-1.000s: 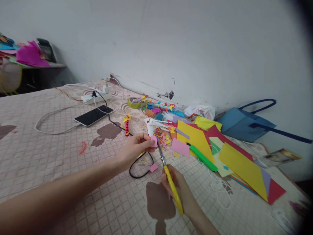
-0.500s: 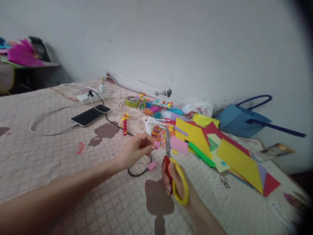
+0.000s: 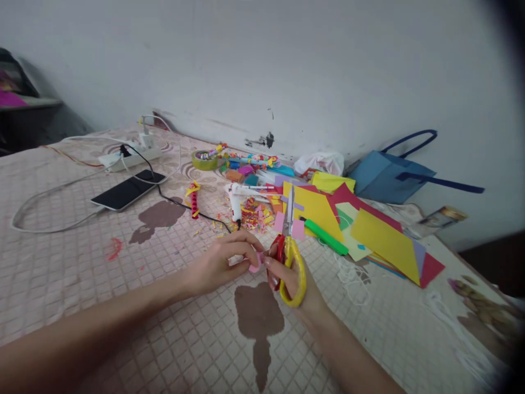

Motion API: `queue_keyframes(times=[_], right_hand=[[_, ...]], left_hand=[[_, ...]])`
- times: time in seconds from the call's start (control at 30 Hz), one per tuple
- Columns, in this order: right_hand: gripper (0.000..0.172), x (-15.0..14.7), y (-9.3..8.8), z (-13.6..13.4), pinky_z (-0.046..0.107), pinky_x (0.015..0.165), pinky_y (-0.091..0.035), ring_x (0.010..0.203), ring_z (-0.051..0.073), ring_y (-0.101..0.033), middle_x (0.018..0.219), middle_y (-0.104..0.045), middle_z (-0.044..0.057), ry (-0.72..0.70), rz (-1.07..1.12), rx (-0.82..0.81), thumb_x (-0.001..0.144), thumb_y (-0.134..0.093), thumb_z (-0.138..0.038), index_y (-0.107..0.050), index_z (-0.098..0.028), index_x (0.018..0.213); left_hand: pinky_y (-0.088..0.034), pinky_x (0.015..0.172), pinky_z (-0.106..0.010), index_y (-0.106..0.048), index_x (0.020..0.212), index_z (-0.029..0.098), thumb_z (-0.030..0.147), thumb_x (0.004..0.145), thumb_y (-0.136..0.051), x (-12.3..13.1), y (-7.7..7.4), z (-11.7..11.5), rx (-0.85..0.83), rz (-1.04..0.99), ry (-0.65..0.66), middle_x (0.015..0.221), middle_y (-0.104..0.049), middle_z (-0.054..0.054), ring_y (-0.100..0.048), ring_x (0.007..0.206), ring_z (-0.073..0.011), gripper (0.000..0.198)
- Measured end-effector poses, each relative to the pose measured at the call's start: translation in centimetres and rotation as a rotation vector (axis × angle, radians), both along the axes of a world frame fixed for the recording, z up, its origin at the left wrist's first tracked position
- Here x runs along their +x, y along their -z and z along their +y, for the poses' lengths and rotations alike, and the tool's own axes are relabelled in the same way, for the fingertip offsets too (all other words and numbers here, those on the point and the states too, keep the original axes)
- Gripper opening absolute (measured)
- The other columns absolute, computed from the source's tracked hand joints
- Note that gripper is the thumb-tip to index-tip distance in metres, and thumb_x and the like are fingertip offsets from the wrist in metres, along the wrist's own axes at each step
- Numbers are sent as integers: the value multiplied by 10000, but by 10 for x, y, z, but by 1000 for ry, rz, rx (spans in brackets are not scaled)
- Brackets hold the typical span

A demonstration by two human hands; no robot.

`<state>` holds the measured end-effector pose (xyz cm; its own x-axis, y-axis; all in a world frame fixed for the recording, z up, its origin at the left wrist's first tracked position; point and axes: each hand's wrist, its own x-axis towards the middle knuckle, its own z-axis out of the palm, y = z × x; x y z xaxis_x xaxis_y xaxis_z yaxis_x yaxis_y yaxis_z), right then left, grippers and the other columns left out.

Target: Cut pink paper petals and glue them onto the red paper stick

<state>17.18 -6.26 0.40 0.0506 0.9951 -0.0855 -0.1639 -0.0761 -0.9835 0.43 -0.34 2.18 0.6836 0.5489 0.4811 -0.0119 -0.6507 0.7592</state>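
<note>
My left hand (image 3: 219, 264) pinches a small pink paper piece (image 3: 255, 265) between thumb and fingers. My right hand (image 3: 293, 282) grips yellow-and-red scissors (image 3: 289, 249), blades together and pointing up and away. Its fingertips also touch the pink piece, so both hands meet over the tiled cloth. Behind the blades lie a pink paper rectangle (image 3: 298, 229), a heap of coloured paper scraps (image 3: 256, 215) and a white glue gun (image 3: 235, 200).
Sheets of yellow and red paper (image 3: 381, 238) and a green marker (image 3: 326, 236) lie to the right. A blue bag (image 3: 388, 175) leans on the wall. A phone (image 3: 125, 192), power strip (image 3: 127, 156), black cable (image 3: 180, 205) and tape roll (image 3: 204, 160) sit at left.
The scissors swung from lying low to standing upright. My hands drew together near me, and my right fingertips now touch the pink piece. The view shifted right.
</note>
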Motion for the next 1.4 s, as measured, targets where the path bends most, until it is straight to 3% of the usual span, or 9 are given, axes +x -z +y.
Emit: queue_keyframes(times=[0.1, 0.23, 0.33, 0.53, 0.7, 0.87, 1.03, 1.4], right_hand=[[249, 0, -2, 0, 166, 357, -341, 359, 47, -374, 486, -409, -106, 1, -5, 14, 726, -656, -314, -438, -196, 741], [249, 1, -1, 1, 170, 352, -345, 360, 49, -389, 516, -436, -103, 53, -45, 23, 718, -658, -316, -446, -199, 778], [263, 2, 1, 2, 173, 352, -355, 369, 48, -405, 551, -451, -94, 76, -117, 17, 716, -661, -330, -439, -196, 758], [275, 2, 4, 1, 174, 357, -358, 370, 51, -391, 526, -416, -98, 56, -174, 44, 743, -645, -374, -435, -197, 754], [344, 0, 8, -3, 170, 358, -343, 388, 51, -355, 551, -386, -82, -62, -176, 3, 813, -518, -512, -406, -200, 722], [376, -4, 9, -10, 174, 378, -343, 409, 63, -363, 547, -358, -79, -200, -372, 10, 849, -420, -561, -418, -199, 749], [380, -6, 8, -11, 177, 371, -307, 399, 67, -331, 525, -354, -79, -203, -462, 11, 842, -426, -562, -397, -208, 706], [305, -6, 5, -10, 196, 382, -299, 417, 81, -348, 531, -352, -72, -179, -601, 47, 824, -471, -476, -385, -215, 691]], left_hand=[[-435, 815, -286, -650, 783, 192, 145, 822, -494, 1, 0, -2, -75, 4, 12, 995, -601, -85, -565, 929, -179, 168], [-451, 651, -251, -594, 911, 183, 235, 829, -506, 5, 3, -3, -463, -51, -27, 826, -605, -45, -558, 705, -134, 131], [-407, 540, -211, -587, 809, 163, 340, 812, -546, 7, 8, -3, -668, -1, 12, 687, -583, -14, -521, 590, -109, 181], [-393, 516, -191, -586, 691, 150, 344, 742, -637, 8, 11, -1, -828, -15, -46, 576, -567, 13, -514, 522, -85, 207], [-428, 552, -203, -557, 685, 139, 331, 722, -664, 4, 4, 9, -859, -197, -190, 606, -583, 7, -545, 550, -88, 222], [-452, 617, -215, -552, 684, 143, 316, 709, -678, -2, -6, 15, -831, -364, -244, 696, -615, -8, -568, 642, -101, 215], [-466, 695, -240, -575, 697, 142, 294, 706, -683, -4, -11, 16, -833, -429, -290, 725, -640, -13, -581, 677, -106, 187], [-470, 696, -228, -555, 690, 138, 265, 719, -675, -4, -12, 15, -856, -444, -275, 702, -631, -8, -572, 665, -91, 177]])
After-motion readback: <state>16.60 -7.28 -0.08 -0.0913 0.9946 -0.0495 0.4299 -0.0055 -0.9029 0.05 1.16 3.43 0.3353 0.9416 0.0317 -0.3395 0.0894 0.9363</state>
